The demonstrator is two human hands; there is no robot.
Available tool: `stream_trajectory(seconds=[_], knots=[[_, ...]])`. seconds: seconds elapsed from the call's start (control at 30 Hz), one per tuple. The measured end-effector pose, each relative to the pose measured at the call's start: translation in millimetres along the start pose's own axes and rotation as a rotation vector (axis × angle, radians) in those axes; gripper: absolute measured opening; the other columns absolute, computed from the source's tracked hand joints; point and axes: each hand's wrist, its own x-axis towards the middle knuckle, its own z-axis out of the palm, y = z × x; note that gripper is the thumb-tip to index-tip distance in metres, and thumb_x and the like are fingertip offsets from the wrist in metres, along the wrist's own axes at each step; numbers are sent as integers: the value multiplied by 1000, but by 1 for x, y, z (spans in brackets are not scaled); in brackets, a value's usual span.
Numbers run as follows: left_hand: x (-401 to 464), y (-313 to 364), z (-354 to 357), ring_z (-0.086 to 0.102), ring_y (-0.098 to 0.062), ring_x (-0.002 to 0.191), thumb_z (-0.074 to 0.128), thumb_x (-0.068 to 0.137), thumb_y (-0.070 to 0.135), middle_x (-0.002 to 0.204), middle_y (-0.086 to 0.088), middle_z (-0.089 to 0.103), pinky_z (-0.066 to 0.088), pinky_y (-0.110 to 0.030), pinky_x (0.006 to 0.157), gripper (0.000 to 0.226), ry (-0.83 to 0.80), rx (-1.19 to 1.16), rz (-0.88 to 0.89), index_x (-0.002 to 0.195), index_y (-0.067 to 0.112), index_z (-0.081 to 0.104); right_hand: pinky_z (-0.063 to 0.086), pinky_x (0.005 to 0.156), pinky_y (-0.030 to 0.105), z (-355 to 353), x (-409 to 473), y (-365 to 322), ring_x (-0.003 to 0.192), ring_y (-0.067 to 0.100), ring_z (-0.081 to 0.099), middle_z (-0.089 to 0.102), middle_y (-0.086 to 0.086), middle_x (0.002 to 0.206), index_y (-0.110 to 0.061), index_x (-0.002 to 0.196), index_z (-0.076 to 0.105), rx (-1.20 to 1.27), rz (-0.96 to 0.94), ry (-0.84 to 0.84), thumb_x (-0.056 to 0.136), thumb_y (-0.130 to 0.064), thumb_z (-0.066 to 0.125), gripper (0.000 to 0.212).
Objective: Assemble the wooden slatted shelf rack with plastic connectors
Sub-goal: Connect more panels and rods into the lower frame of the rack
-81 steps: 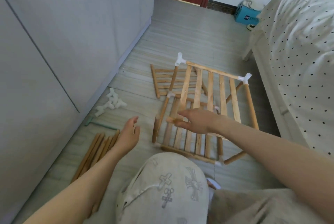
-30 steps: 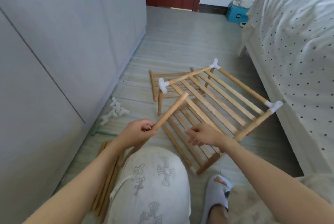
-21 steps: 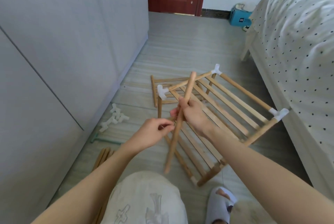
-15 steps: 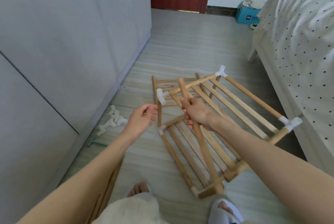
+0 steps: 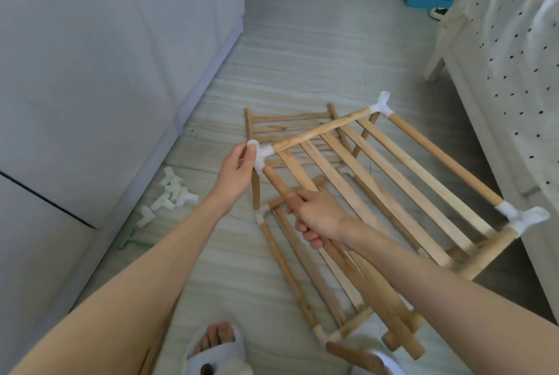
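Note:
The partly built wooden rack (image 5: 402, 175) stands tilted on the floor, with an upper slatted shelf and a lower slatted shelf (image 5: 305, 271). My right hand (image 5: 317, 217) grips a loose wooden dowel (image 5: 357, 271) whose far end meets the white plastic corner connector (image 5: 260, 154). My left hand (image 5: 234, 175) holds that connector with thumb and fingers. Other white connectors sit at the far corner (image 5: 381, 106) and the right corner (image 5: 523, 217).
Loose white connectors (image 5: 172, 193) and a green tool (image 5: 127, 238) lie by the grey cabinet (image 5: 90, 72) on the left. Another slatted panel (image 5: 287, 126) lies flat behind the rack. A bed (image 5: 514, 72) is on the right. My slippered foot (image 5: 216, 347) is below.
My right hand has swung the dowel down and brought its end to the near-left corner connector. My left hand has reached forward and taken hold of that connector.

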Motion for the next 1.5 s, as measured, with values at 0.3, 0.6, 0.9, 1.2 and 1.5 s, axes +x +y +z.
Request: stream_trajectory(seconds=[0.3,0.6,0.9,1.2,1.5], knots=[[1,-6,1,55,-15,95,40,100,33,94,4,57,45,-45,99,21,-7,-50,-22,109,19,54,35,40,23,19,8,14,40,14,38,43,3,59,-15,88,48,-60,-45,-5,100,-37,29,32],[0,-10,3,52,-5,80,39,100,35,83,12,53,47,-34,86,19,36,22,26,103,22,53,32,36,19,16,17,12,40,13,41,47,4,60,-11,94,54,-18,-79,61,100,-40,33,36],[-4,-12,7,56,-6,93,41,99,36,92,12,60,46,-35,98,18,53,-141,-44,99,36,59,28,36,21,28,34,4,37,12,37,46,4,61,-6,94,55,97,-43,69,100,-38,34,38],[1,-7,9,55,-9,105,39,100,37,106,8,61,42,-37,104,27,19,-149,-71,115,28,59,19,31,15,22,28,2,33,6,25,32,0,55,-8,95,48,453,-14,-99,101,-36,36,31],[6,9,-14,56,-8,112,43,100,28,117,7,63,43,-31,100,20,-36,-130,-128,110,27,61,41,41,25,24,39,-16,42,15,45,49,5,60,-9,88,51,119,-73,5,102,-35,30,36]])
